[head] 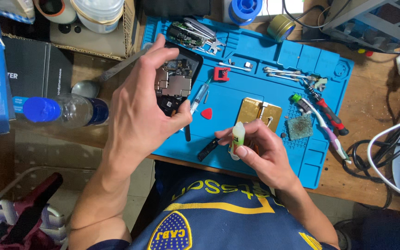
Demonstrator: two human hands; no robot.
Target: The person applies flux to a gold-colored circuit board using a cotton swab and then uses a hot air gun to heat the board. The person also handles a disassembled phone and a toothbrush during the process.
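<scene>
My left hand (142, 104) is clamped around the opened phone (176, 81), fingers curled over its left edge and thumb pressing the near end, so the bare circuit board faces up at me above the far left part of the blue work mat (255, 65). My right hand (260, 148) pinches a small pale-green glue tube (238, 139) between thumb and fingertips, nozzle pointing up, held near my body over the mat's near edge, well apart from the phone. To do this well I judge I should keep the phone level and steady, bring the tube tip in slowly from the right, and squeeze only lightly, because a blob on the board would be hard to clean off. A syringe (200, 96) lies just beside the phone's right edge, with a red triangular pick (206, 113) close to it, and both sit in the path between my hands; I would go over them rather than drag across. A small dark strip (207, 149) rests on the mat just left of my right hand. Farther right lie a gold metal plate (258, 112), a screwdriver with a red handle (332, 115), a toothbrush (327, 132) and cotton swabs (283, 72). Off the mat on the left, a clear bottle with a blue cap (65, 110) lies on its side.
</scene>
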